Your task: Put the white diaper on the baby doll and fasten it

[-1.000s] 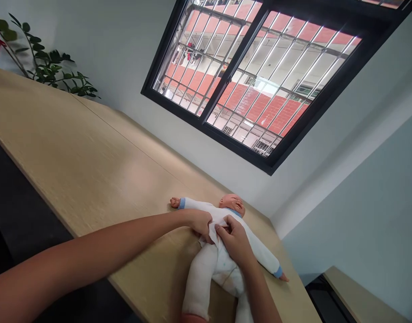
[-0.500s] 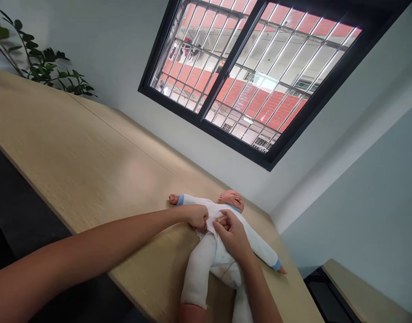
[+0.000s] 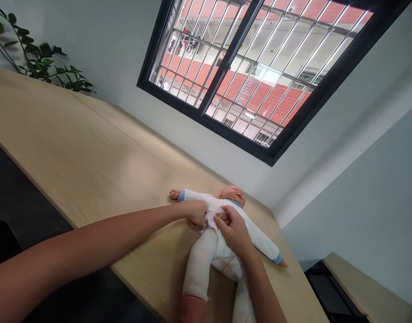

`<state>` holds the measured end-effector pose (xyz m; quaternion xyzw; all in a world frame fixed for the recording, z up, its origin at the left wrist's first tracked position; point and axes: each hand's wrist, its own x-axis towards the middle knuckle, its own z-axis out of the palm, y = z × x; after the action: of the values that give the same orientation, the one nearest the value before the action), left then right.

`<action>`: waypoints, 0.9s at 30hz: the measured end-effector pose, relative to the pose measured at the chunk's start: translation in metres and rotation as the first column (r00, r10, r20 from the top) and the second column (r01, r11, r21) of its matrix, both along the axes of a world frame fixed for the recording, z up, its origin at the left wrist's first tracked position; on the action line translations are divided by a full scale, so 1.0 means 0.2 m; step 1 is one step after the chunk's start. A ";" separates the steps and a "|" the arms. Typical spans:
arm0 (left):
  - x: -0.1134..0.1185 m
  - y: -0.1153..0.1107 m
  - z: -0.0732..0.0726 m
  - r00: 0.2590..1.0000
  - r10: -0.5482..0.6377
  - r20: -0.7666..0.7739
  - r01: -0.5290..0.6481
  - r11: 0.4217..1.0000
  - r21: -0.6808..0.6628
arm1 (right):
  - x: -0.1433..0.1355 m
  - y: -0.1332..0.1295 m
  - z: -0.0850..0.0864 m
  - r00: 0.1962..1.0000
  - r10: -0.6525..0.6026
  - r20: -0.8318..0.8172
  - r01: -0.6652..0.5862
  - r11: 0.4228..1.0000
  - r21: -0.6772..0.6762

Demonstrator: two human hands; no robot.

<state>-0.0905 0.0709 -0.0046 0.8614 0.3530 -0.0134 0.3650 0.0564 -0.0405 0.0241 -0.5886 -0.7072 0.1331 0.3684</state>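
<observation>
one doll (image 3: 222, 252), face-up on one table (image 3: 101, 166), under and between two hands: left hand (image 3: 196, 215), curled at its side, hold unclear; right hand (image 3: 235, 229), pinching white cloth (image 3: 210, 219) at its belly. one window (image 3: 202, 110); one plant (image 3: 44, 63).

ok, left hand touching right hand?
Apart. The head view shows a strip of the doll's white clothing between the left hand and the right hand.
</observation>
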 end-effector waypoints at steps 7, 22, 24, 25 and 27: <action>-0.02 -0.04 0.07 0.991 0.022 -0.135 -0.013 0.998 0.067 | -0.03 -0.02 0.04 0.997 0.000 0.074 0.000 1.000 -0.010; -0.08 -0.08 0.09 0.992 -0.025 0.124 -0.008 0.966 0.259 | -0.03 -0.03 0.03 0.998 0.016 0.062 -0.015 1.000 -0.006; -0.08 -0.05 0.08 0.985 -0.023 0.172 -0.009 0.983 0.183 | -0.02 -0.02 0.02 0.999 0.017 0.047 -0.018 1.000 0.011; -0.07 -0.03 0.07 0.980 -0.016 0.197 -0.010 0.991 0.131 | -0.02 -0.02 0.02 0.999 0.015 0.029 -0.016 1.000 0.022; -0.07 0.01 0.05 0.967 0.009 0.256 -0.015 1.000 0.020 | -0.01 -0.01 0.00 1.000 -0.012 -0.022 0.014 0.998 0.062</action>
<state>-0.1047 0.0738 0.0062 0.8577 0.3083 0.1039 0.3981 0.0540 -0.0421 0.0248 -0.5800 -0.7032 0.1150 0.3948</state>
